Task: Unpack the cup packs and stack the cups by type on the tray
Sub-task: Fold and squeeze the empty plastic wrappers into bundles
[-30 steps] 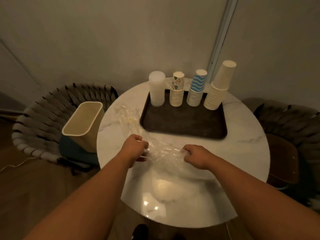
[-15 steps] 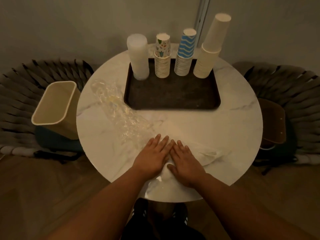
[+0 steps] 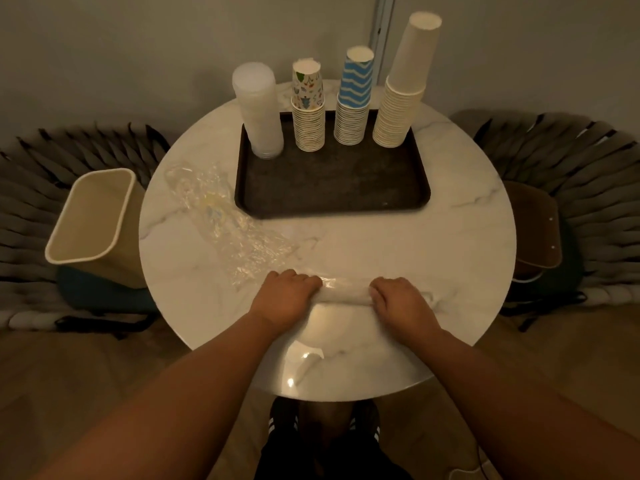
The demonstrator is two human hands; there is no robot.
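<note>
Plastic roll lies on table near its front edge, long axis running left-right, parallel to that edge. Left hand grips roll's left end, fingers curled over the top; right hand grips the right end the same way. Both hands knuckles-up, palms down. Fingertips tucked under/behind the roll, so can't see how far they wrap. Roll's ends hidden under the hands; only the mid part shows, pale & blurry.

Loose wrap trails from just beside left hand diagonally up-left across table, toward tray's front-left corner. It's clear & crinkled, edges hard to make out against the marble.

Tray, dark, sits at table's far half, long axis left-right. Four stacks stand upside down along its back edge, l to r: clear cups, patterned cups, blue-stripe cups, plain cups. Plain stack is tallest & leans right. Front part of tray is bare. Clear stack is hazy, single cups can't be told apart.

Bin, cream, stands left of table on a chair, open top tilted toward camera; inside looks bare as far as visible. Second chair at right, partly cut off by frame edge. Shoes show below table edge, mostly hidden in shadow.
</note>
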